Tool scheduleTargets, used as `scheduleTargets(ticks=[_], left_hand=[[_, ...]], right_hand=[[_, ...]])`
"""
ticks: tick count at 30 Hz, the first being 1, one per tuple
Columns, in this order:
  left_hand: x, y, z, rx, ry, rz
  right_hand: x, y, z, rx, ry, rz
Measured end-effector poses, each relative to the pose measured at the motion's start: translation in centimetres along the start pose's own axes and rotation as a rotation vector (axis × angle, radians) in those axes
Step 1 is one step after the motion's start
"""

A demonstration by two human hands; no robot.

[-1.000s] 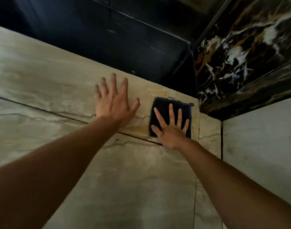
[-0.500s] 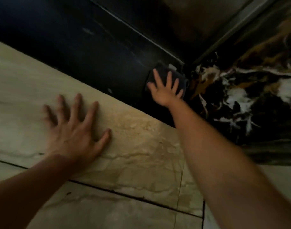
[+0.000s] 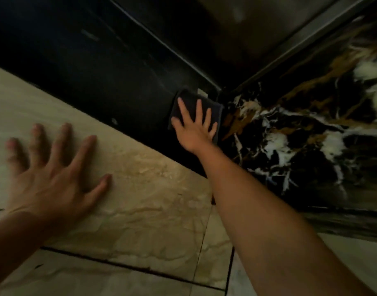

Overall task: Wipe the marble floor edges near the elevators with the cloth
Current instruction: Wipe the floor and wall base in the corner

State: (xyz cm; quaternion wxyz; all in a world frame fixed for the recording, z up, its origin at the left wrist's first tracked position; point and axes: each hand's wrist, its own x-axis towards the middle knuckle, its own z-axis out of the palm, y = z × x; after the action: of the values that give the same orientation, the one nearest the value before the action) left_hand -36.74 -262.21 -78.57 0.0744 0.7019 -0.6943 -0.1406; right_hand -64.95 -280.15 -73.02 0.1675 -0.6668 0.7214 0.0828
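Observation:
A dark folded cloth [image 3: 188, 96] lies on the black marble border strip [image 3: 102, 82], in the corner where the strip meets the veined wall. My right hand [image 3: 194, 131] presses flat on the cloth with its fingers spread, covering the cloth's lower half. My left hand [image 3: 53, 178] rests palm down on the beige marble floor [image 3: 153, 201] at the lower left. Its fingers are spread and it holds nothing.
A black marble wall with white and gold veins [image 3: 301, 135] rises on the right. A grey metal frame [image 3: 311, 35] runs diagonally at the top right, with a dark panel behind the strip. Dark grout lines [image 3: 127, 267] cross the beige tiles near my arms.
My right hand slid the cloth from the beige tile up onto the black border strip and into the corner. My left hand has shifted left and lower in the view.

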Motion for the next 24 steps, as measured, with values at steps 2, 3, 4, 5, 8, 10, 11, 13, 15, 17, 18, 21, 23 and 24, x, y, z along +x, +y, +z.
scheduleTargets(ticks=[2, 3, 4, 5, 8, 10, 11, 13, 15, 17, 18, 21, 23, 24], left_hand=[[0.2, -0.5, 0.3, -0.067, -0.019, -0.007], [0.1, -0.4, 0.0, -0.078, -0.007, -0.009], [-0.1, -0.6, -0.4, -0.046, 0.019, -0.007], [-0.3, -0.3, -1.1, 0.012, 0.04, 0.004], [-1.2, 0.9, -3.6, 0.008, -0.005, 0.029], [-0.8, 1.6, -4.9, -0.019, -0.068, 0.007], [-1.1, 1.7, -5.4, 0.0, -0.091, 0.005], [-1.0, 1.9, -5.8, 0.029, -0.128, 0.002], [-1.0, 1.8, -6.0, 0.043, -0.138, 0.021], [-1.2, 1.9, -6.1, 0.046, -0.136, 0.015], [-1.1, 2.3, -6.0, 0.057, -0.139, 0.003], [-1.7, 1.9, -6.0, 0.118, -0.148, 0.023], [-1.2, 0.5, -6.8, 0.132, -0.225, 0.093], [-1.7, -0.4, -7.8, 0.131, -0.272, 0.124]], right_hand=[[3.2, 0.5, -1.4, 0.01, -0.032, 0.062], [4.1, 0.4, -1.8, 0.014, -0.036, 0.07], [4.6, -0.1, -1.7, 0.026, -0.036, 0.065], [4.7, -0.4, -2.0, 0.048, -0.039, 0.07], [2.2, -1.7, -1.6, 0.068, -0.043, 0.11], [-1.1, -2.8, -0.4, 0.071, -0.051, 0.082], [-3.7, -3.4, 0.8, 0.058, -0.048, 0.031], [-8.6, -4.5, 3.6, 0.032, 0.027, -0.079], [-12.7, -5.3, 5.6, 0.05, 0.098, -0.097], [-15.7, -6.2, 6.6, 0.071, 0.119, -0.07], [-17.2, -6.6, 7.1, 0.076, 0.129, -0.05], [-24.4, -8.1, 9.5, 0.089, 0.226, -0.031], [-29.1, -8.7, 11.1, 0.114, 0.236, -0.051], [-31.9, -9.2, 11.6, 0.135, 0.21, -0.053]])
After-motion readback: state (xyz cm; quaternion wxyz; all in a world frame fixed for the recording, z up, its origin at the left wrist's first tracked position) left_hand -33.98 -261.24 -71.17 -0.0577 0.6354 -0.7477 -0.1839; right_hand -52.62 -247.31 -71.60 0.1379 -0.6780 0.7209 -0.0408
